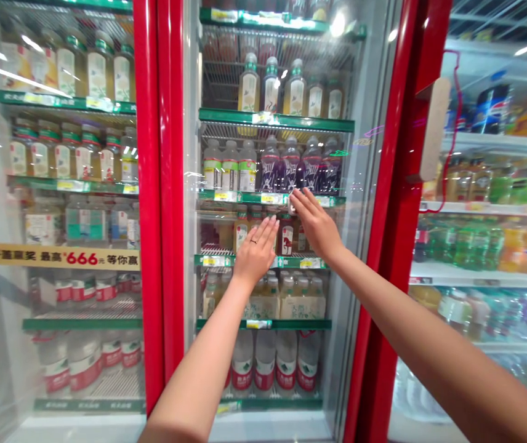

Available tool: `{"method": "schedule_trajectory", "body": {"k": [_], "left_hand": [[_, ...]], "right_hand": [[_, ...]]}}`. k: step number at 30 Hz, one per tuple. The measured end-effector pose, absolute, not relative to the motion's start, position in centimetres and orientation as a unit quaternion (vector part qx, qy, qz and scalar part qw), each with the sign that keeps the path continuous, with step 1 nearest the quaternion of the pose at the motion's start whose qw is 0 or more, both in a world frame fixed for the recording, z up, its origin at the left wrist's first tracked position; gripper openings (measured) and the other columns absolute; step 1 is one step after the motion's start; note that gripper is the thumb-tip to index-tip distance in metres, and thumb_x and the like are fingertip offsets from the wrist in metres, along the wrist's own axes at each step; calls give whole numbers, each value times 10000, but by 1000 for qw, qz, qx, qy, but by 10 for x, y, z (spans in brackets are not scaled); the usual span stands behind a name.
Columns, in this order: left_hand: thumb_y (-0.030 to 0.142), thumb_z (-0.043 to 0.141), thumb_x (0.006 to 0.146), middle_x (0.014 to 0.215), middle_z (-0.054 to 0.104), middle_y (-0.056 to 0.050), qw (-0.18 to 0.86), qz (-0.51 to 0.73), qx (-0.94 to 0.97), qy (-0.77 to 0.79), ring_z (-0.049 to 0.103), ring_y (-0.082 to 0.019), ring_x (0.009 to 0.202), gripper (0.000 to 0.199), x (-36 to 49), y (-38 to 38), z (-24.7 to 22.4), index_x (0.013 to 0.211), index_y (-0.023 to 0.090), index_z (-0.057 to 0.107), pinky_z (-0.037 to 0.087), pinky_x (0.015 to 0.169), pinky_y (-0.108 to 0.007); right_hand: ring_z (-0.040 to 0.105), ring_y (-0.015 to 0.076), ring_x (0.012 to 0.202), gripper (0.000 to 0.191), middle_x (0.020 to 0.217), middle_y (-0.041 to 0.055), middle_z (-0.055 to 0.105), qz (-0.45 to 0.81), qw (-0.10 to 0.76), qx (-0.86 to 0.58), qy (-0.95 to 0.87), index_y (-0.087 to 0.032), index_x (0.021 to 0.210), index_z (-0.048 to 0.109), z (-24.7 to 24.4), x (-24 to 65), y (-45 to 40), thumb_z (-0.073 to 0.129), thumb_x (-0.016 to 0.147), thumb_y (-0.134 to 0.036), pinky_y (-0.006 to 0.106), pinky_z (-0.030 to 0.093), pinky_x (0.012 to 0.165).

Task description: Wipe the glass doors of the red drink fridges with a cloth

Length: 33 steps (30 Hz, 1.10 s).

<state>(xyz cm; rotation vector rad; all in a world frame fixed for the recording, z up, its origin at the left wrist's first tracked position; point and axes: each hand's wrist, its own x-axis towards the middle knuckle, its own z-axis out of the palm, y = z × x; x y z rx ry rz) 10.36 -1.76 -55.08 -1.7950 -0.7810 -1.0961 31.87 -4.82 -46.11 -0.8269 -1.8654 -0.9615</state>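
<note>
My left hand (258, 251), with a ring on one finger, is stretched out flat before the glass door (360, 212) of a red-framed drinks cooler. Its fingers point up and lie close together. To its right and a little higher, my right hand (316, 223) presses a small white wad (292, 204), perhaps tissue or cloth, at the glass under its fingertips. Whether the left palm touches the glass I cannot tell. Behind the glass, dark purple bottles (290, 165) stand on a shelf just above my hands. Part of the lower shelf is hidden by my hands.
Red door frames (159, 203) stand on both sides of this door. A pale handle (434, 129) sticks out at the right. The left cooler door carries a yellow banner strip (55, 255). Farther right, an open-looking cooler holds soft drinks (492, 107). Light reflections streak the glass.
</note>
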Motion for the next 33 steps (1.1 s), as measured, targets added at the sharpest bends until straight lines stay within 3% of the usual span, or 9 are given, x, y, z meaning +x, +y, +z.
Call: {"method": "schedule_trajectory", "body": {"k": [9, 17, 25, 30, 33], "left_hand": [[132, 421, 1040, 1795, 253, -65, 417, -437, -733, -312, 346, -219, 1657, 922, 104, -18, -550, 1694, 200, -224, 338, 1362, -424], [151, 423, 1045, 1799, 262, -80, 413, -406, -745, -331, 323, -218, 1669, 912, 101, -28, -545, 1702, 175, -209, 341, 1353, -418], [193, 428, 1066, 1823, 229, -63, 368, -437, -734, -368, 296, -223, 1684, 908, 78, -55, -547, 1735, 197, -185, 370, 1351, -446], [213, 428, 1083, 1811, 259, -52, 388, -438, -711, -390, 352, -219, 1661, 913, 55, -56, -561, 1722, 220, -224, 391, 1340, -445], [228, 447, 1084, 1790, 311, -44, 399, -435, -699, -403, 395, -217, 1639, 919, 47, -58, -574, 1721, 221, -214, 418, 1321, -424]], "right_hand": [[294, 297, 1666, 795, 1751, -40, 426, -390, 481, -352, -702, -433, 1742, 142, -482, 319, -46, 361, 1076, -58, 603, 432, 1337], [364, 292, 1642, 688, 1707, 3, 495, -404, 391, -325, -761, -345, 1697, 387, -445, 310, -54, 432, 1068, -71, 572, 482, 1306], [314, 279, 1662, 797, 1734, -59, 451, -388, 440, -321, -743, -440, 1734, 206, -470, 298, -46, 387, 1064, -47, 583, 447, 1335], [346, 293, 1657, 635, 1732, 15, 468, -412, 375, -281, -782, -302, 1712, 377, -449, 297, -48, 443, 1096, -163, 575, 444, 1332], [380, 320, 1644, 610, 1708, 26, 512, -436, 357, -288, -775, -281, 1688, 432, -442, 301, -53, 534, 1086, -261, 588, 476, 1303]]}}
